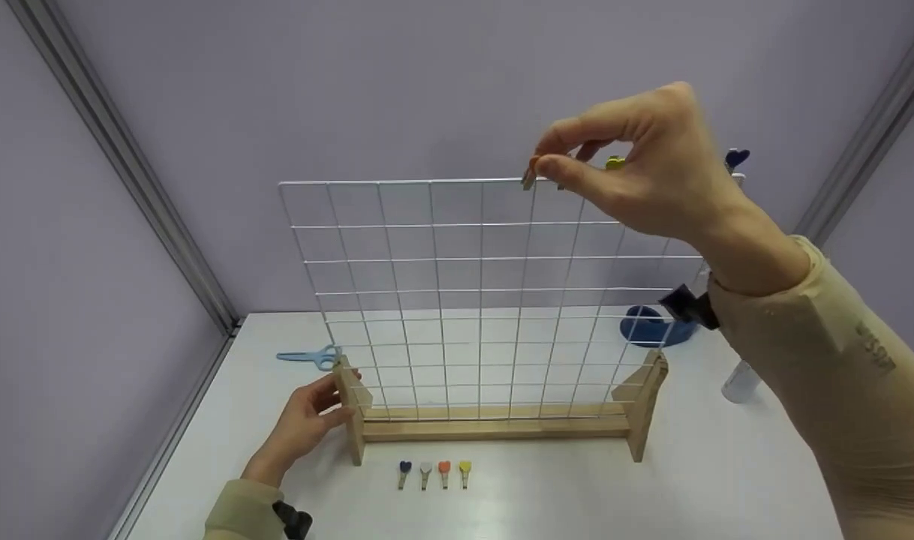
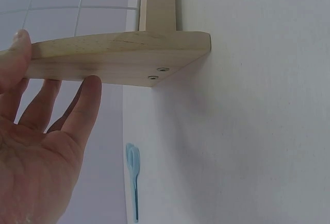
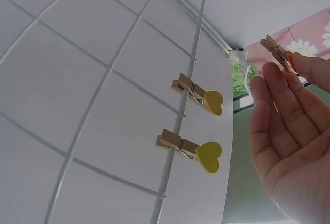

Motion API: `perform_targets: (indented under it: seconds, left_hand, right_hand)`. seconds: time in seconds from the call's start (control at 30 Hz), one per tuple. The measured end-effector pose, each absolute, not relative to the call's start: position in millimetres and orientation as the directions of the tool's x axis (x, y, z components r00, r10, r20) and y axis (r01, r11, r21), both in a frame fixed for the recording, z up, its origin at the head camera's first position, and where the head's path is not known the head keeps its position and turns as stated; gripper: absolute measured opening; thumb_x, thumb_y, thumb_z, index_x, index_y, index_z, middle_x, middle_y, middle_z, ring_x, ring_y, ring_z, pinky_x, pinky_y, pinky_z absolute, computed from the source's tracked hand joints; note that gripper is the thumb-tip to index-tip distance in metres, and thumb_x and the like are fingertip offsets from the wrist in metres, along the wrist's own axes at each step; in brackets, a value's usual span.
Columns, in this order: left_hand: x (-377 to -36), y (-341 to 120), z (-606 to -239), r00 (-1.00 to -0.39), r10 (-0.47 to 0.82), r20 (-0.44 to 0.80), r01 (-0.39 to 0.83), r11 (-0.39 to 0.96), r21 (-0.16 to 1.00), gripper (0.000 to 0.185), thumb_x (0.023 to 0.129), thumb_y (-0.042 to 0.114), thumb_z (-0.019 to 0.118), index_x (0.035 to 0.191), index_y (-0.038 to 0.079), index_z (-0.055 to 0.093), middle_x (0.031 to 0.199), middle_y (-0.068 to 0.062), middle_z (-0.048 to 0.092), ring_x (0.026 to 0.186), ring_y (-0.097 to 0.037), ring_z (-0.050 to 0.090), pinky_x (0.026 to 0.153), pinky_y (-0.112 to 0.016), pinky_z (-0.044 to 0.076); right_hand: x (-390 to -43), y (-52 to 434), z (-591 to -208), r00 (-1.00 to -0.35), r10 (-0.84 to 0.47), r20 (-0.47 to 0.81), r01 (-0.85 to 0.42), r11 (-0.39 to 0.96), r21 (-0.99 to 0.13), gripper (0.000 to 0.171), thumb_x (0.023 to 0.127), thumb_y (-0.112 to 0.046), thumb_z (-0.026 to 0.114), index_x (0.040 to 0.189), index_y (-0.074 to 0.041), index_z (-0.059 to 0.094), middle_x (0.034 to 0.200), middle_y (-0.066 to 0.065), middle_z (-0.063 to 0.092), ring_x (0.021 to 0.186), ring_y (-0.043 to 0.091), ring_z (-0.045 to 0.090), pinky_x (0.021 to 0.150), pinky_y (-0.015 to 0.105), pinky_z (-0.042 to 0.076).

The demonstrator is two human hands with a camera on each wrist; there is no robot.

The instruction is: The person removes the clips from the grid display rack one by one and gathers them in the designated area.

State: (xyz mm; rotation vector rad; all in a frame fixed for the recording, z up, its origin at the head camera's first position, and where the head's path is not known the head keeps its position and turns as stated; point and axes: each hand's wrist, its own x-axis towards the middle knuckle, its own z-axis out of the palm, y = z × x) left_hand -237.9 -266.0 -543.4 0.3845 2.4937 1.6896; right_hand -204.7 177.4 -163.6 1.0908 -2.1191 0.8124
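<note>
4 heart pegs [image 1: 434, 474] lie in a row closest to the person, at 6 o'clock from the wooden stand [image 1: 494, 424]. The left hand [image 1: 307, 420] holds the stand's left foot, fingers curled on it. Higher up, the right hand [image 1: 637, 172] pinches an orange peg [image 1: 531, 171] at the wire grid's [image 1: 487, 300] top wire, around 12 o'clock. The step looks like clipping. Next, the peg's mouth must open over the wire.

We see bright, even, diffuse light in all three views, with only soft, faint shadows on the white table [image 1: 727, 480]. The raised right hand [image 1: 637, 169] is slightly motion-blurred. Both wrist views bend straight lines, and close fingers look soft.
</note>
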Motion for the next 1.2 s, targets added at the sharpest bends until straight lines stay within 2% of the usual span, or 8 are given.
perform_targets:
  seconds: [0.13,0.23,0.37,0.47,0.83,1.03,1.2]
  left_hand:
    - [-236.7,-264.9,-543.0,-0.968,0.248,0.041,0.129,0.353,0.927,0.060,0.105,0.004,0.076,0.162,0.009,0.060,0.169,-0.019,0.059,0.155,-0.045,0.059,0.123,-0.044,0.060]
    - [-236.8,-263.7,-542.4,-0.970,0.240,0.039,0.125,0.357,0.926,0.060,0.104,0.001,0.075,0.162,0.009,0.060,0.168,-0.018,0.059,0.155,-0.045,0.059,0.124,-0.048,0.058]
    - [-237.8,-263.1,-542.2,-0.967,0.249,0.044,0.133,0.351,0.927,0.060,0.104,-0.001,0.074,0.162,0.006,0.058,0.168,-0.020,0.059,0.156,-0.046,0.058,0.126,-0.050,0.057]
    - [-237.7,-263.4,-542.0,-0.966,0.256,0.043,0.135,0.354,0.926,0.061,0.105,0.000,0.074,0.163,0.006,0.057,0.169,-0.020,0.059,0.156,-0.046,0.057,0.126,-0.049,0.056]
    - [-236.5,-264.9,-542.3,-0.961,0.269,0.057,0.151,0.342,0.928,0.062,0.105,0.003,0.075,0.163,0.005,0.057,0.169,-0.021,0.057,0.156,-0.047,0.057,0.124,-0.046,0.058]
    - [-236.4,-265.4,-542.3,-0.958,0.278,0.069,0.167,0.347,0.923,0.061,0.106,0.008,0.076,0.163,0.005,0.057,0.169,-0.022,0.058,0.155,-0.049,0.057,0.123,-0.047,0.059]
    - [-236.9,-265.4,-542.1,-0.959,0.276,0.068,0.167,0.354,0.920,0.061,0.106,0.008,0.076,0.163,0.005,0.057,0.168,-0.022,0.058,0.155,-0.048,0.058,0.125,-0.050,0.057]
  right_hand:
    - [-195.9,178.1,-177.5,-0.478,-0.499,0.723,-0.856,0.450,-0.255,0.009,0.098,-0.004,0.083,0.100,-0.008,0.090,0.093,0.006,0.089,0.081,-0.008,0.075,0.072,0.010,0.059]
    - [-189.5,178.1,-191.4,-0.476,-0.525,0.706,-0.861,0.441,-0.252,0.008,0.098,-0.003,0.084,0.101,-0.008,0.090,0.094,0.004,0.089,0.083,-0.004,0.075,0.077,0.011,0.060]
    - [-186.4,178.4,-217.1,-0.461,-0.553,0.695,-0.874,0.421,-0.244,0.009,0.097,-0.003,0.085,0.101,-0.008,0.089,0.095,0.002,0.089,0.081,0.003,0.076,0.078,0.010,0.060]
    - [-187.3,177.6,-242.2,-0.478,-0.563,0.674,-0.871,0.399,-0.285,0.010,0.096,-0.002,0.085,0.102,-0.009,0.090,0.094,0.000,0.089,0.079,0.006,0.077,0.075,0.010,0.060]
    - [-188.0,165.3,-337.4,-0.690,-0.576,0.439,-0.715,0.446,-0.538,0.008,0.101,-0.011,0.083,0.103,-0.014,0.091,0.096,-0.002,0.089,0.074,0.003,0.074,0.068,0.024,0.067]
    - [-193.8,159.3,-393.6,-0.776,-0.552,0.304,-0.577,0.427,-0.696,0.010,0.101,-0.011,0.083,0.100,-0.016,0.091,0.094,0.002,0.089,0.066,0.001,0.065,0.062,0.017,0.060]
    - [-200.6,156.1,-443.8,-0.822,-0.528,0.212,-0.472,0.426,-0.772,0.008,0.100,-0.010,0.083,0.100,-0.009,0.091,0.094,0.009,0.088,0.072,-0.001,0.070,0.064,0.013,0.058]
